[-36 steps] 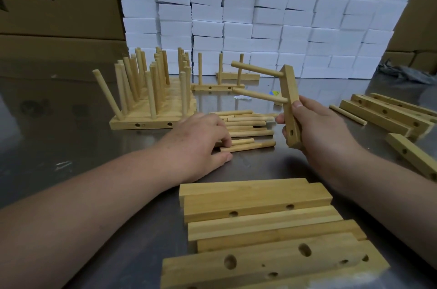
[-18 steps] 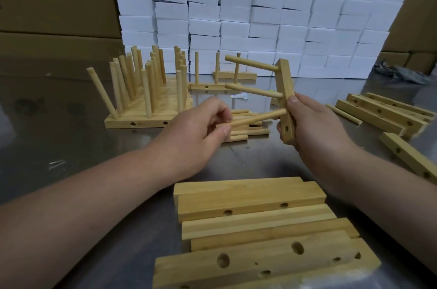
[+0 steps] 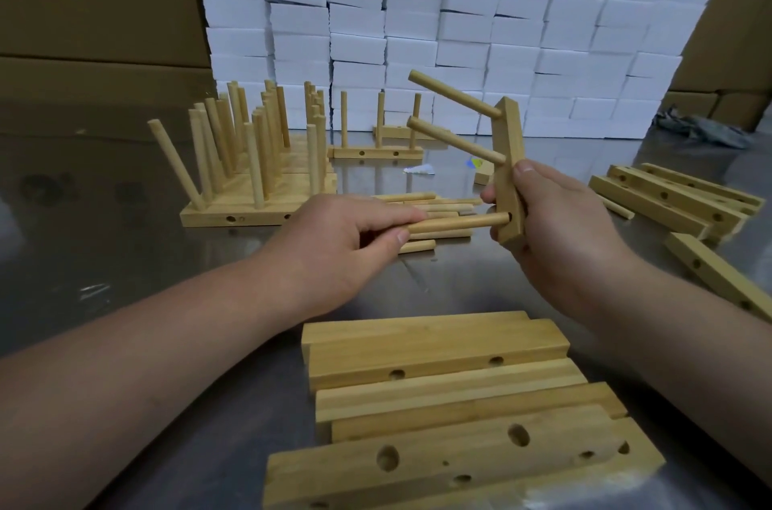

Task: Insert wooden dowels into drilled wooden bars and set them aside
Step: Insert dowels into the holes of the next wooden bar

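- The dowel point(image 3: 457, 224) was lying roughly level above the desk point(image 3: 104, 259), its right tip right at the lowest hole of the bar point(image 3: 509, 175). Couldn't tell how far in it was.
- Left hand point(image 3: 346, 246) was pinched shut around the dowel's left end.
- Right hand point(image 3: 555, 229) was wrapped around the bar, holding it upright; two dowels already stuck out of it higher up, pointing left.
- Loose dowels point(image 3: 434, 209) were lying on the desk just behind the hands.
- Finished bars with upright dowels point(image 3: 259, 175) sat back left, undrilled-looking blank bars point(image 3: 438, 384) were stacked in front, and more drilled bars point(image 3: 676, 200) were off to the right.
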A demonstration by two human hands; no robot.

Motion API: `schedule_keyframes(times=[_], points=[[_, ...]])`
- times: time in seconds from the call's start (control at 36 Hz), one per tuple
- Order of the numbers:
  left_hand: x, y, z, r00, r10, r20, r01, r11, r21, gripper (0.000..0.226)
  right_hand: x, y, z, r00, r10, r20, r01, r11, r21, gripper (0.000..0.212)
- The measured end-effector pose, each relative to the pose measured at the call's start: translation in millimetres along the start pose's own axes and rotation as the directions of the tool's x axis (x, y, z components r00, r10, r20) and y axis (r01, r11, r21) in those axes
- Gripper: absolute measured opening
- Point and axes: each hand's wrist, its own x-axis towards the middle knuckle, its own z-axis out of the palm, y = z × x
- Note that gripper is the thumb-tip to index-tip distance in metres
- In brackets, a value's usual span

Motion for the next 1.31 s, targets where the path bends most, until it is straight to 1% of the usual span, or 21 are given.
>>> schedule_keyframes(times=[0.14,0.28,0.36,0.44,0.47,0.58,0.69,0.81,0.92,1.08,1.19,1.31], points=[[1,1,0,1.000,0.008,-0.010,-0.008,1.000,0.013,0.030,-1,0,0,0.999,-0.031,-0.004,0.031,0.998,-0.053,0.040],[2,5,-1,1.000,0.015,0.003,-0.016,0.999,0.044,0.029,-4,-2,0,0.994,-0.111,0.019,0.112,0.987,-0.114,0.036],[2,8,-3,1.000,0.028,-0.013,-0.027,0.997,0.066,0.029,-6,-4,0,0.987,-0.154,0.044,0.159,0.978,-0.138,0.036],[4,13,-7,0.992,0.101,-0.070,-0.094,0.991,0.096,0.024,-9,-3,0,0.979,-0.190,0.078,0.198,0.972,-0.127,0.036],[4,15,-8,0.990,0.116,-0.082,-0.107,0.988,0.107,0.026,-9,-3,1,0.978,-0.192,0.081,0.200,0.973,-0.111,0.037],[6,18,-8,0.991,0.131,-0.017,-0.127,0.978,0.166,0.025,-9,-5,2,0.983,-0.159,0.090,0.160,0.987,-0.001,0.037],[6,19,-7,0.994,0.110,-0.008,-0.107,0.980,0.168,0.035,-10,-5,2,0.981,-0.170,0.098,0.170,0.985,0.007,0.036],[5,22,-6,0.997,0.080,0.002,-0.079,0.988,0.133,0.025,-13,-6,2,0.974,-0.204,0.101,0.202,0.979,0.028,0.034],[3,24,-4,0.998,0.008,0.067,-0.014,0.996,0.092,0.027,-15,-7,2,0.969,-0.231,0.092,0.231,0.973,0.015,0.029],[2,29,-4,0.996,-0.036,0.087,0.029,0.997,0.078,0.028,-17,-6,3,0.959,-0.265,0.094,0.271,0.961,-0.051,0.025],[2,34,-5,0.989,-0.108,0.099,0.106,0.994,0.032,0.021,-18,-7,3,0.953,-0.285,0.100,0.289,0.957,-0.028,0.024],[4,37,-6,0.973,-0.203,0.106,0.210,0.975,-0.065,0.027,-20,-6,2,0.944,-0.317,0.090,0.322,0.945,-0.052,0.028]])
